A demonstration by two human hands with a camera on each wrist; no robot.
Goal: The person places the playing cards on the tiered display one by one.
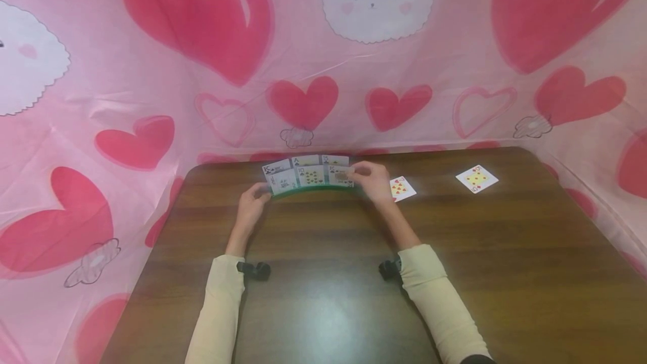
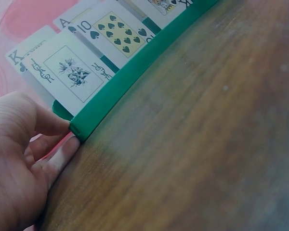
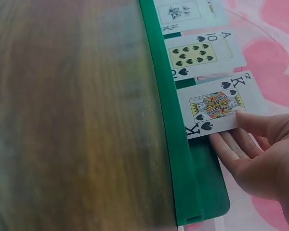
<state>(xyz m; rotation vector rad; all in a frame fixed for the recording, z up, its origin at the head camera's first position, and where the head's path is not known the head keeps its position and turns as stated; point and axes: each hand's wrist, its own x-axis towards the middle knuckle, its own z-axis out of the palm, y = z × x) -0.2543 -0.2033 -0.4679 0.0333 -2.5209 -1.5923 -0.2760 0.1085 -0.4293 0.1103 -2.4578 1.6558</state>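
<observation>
A curved green card holder point(image 2: 135, 72) stands near the table's far edge, with playing cards in two rows. Its front row has a joker point(image 2: 72, 72), a ten of spades point(image 3: 192, 55) and a king of spades point(image 3: 216, 103). Behind them show the tops of another king point(image 1: 276, 167), an ace point(image 1: 306, 160) and a third card point(image 1: 336, 160). My left hand point(image 1: 251, 205) pinches the holder's left end between thumb and fingers. With thumb in front and fingers behind, my right hand point(image 1: 373, 181) pinches the king of spades by its edge; that card's lower end is at the holder's rim.
Right of the holder lies a red-pip card point(image 1: 402, 190), partly hidden by my right hand. Farther right is another red-pip card point(image 1: 477, 178), face up on the brown wooden table point(image 1: 323, 296). Pink heart-printed cloth point(image 1: 303, 60) hangs behind and beside the table.
</observation>
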